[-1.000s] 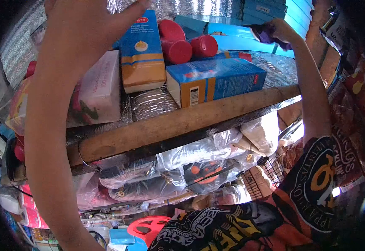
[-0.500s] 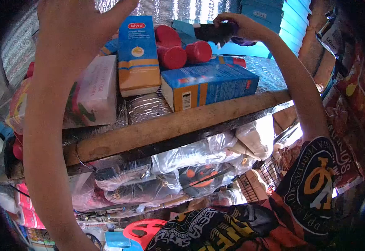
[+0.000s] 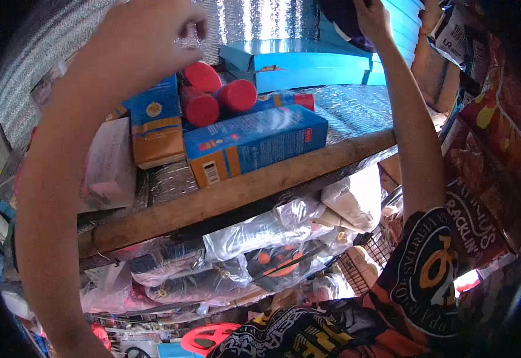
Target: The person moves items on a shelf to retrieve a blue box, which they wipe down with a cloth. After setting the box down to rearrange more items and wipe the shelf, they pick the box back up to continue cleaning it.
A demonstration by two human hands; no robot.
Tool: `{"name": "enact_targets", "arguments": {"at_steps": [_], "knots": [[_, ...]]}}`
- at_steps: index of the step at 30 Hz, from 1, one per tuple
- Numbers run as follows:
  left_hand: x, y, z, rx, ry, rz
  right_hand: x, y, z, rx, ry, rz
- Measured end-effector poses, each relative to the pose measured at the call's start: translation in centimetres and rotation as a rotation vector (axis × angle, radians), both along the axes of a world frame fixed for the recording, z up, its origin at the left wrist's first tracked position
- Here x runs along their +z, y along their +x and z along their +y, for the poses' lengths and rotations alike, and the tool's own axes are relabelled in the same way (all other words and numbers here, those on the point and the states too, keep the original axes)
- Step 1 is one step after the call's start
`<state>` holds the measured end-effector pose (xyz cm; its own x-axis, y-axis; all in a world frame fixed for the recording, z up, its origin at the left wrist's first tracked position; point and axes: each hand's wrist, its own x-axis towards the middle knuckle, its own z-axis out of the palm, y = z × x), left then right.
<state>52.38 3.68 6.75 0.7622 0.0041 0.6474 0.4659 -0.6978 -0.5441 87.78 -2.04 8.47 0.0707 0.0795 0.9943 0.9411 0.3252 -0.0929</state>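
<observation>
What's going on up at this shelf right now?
The person's right hand holds a dark purple item, partly out of view, near the light-blue boxes at the back. The left hand is raised in front of the shelf's left side; whether it holds anything is unclear. A blue-and-orange box lies along the wooden shelf edge, with red-topped containers behind it.

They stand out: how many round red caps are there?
3: a back cap, a front cap and a right cap, behind the lying blue box. The left arm may hide more.
</observation>
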Motion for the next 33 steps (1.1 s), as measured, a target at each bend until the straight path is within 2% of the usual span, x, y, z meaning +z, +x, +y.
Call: {"name": "enact_targets", "arguments": {"at_steps": [1,2,4,6,8,10,12,13,16,18,19,20,22,24,26,29,33], "knots": [[0.3,1.9,-0.1,0.009,-0.106,0.021,-0.4,0.4,-0.3,-0.183,0.053,0.005],[0.6,4.0,-0.3,0.019,-0.211,0.039,-0.9,0.7,-0.4,-0.177,0.048,0.005],[1.6,7.1,-1.8,0.168,-0.233,0.293,-1.6,1.8,-0.5,-0.272,0.094,0.185],[-0.8,10.5,1.6,0.136,-0.006,0.163,-1.9,2.6,-0.4,-0.221,0.078,0.202],[-0.8,11.9,2.3,0.166,0.002,0.245,-1.9,3.4,0.0,-0.542,0.038,0.279],[-0.9,12.9,2.8,0.189,-0.002,0.340,-1.4,2.5,-0.8,-0.497,-0.013,0.230],[-1.3,13.1,3.4,0.146,0.044,0.317,-1.2,1.6,-1.2,-0.160,-0.249,0.107],[-1.3,13.0,3.5,0.147,0.040,0.321,-1.1,0.8,-1.3,-0.158,-0.254,0.110],[-0.9,12.5,3.9,0.072,-0.094,0.309,-2.1,-6.3,-1.2,-0.014,-0.805,-0.441],[-0.7,12.7,3.9,0.223,-0.153,0.263,-4.6,-10.7,0.5,-0.251,-0.787,-0.696],[-0.5,12.2,4.7,0.133,-0.277,0.248,-5.2,-10.8,1.3,-0.393,-0.861,-0.782],[-0.2,12.0,5.5,0.133,-0.278,0.252,-5.7,-10.7,1.9,-0.542,-0.933,-0.868],[0.5,12.1,6.0,0.020,-0.344,0.413,-6.6,-10.2,1.9,-0.524,-0.873,-0.846],[0.8,12.7,6.0,0.058,-0.399,0.439,-7.3,-9.5,1.7,-0.504,-0.831,-0.821],[0.9,13.1,5.6,0.177,-0.327,0.489,-7.3,-8.9,1.9,-0.622,-0.822,-0.777],[0.2,13.9,7.0,0.209,-0.276,0.512,-6.8,-7.3,0.2,-0.917,-0.983,-0.570],[0.2,13.8,6.6,0.242,-0.262,0.467,-6.9,-2.1,-1.2,-1.078,-1.008,-0.380]]}}
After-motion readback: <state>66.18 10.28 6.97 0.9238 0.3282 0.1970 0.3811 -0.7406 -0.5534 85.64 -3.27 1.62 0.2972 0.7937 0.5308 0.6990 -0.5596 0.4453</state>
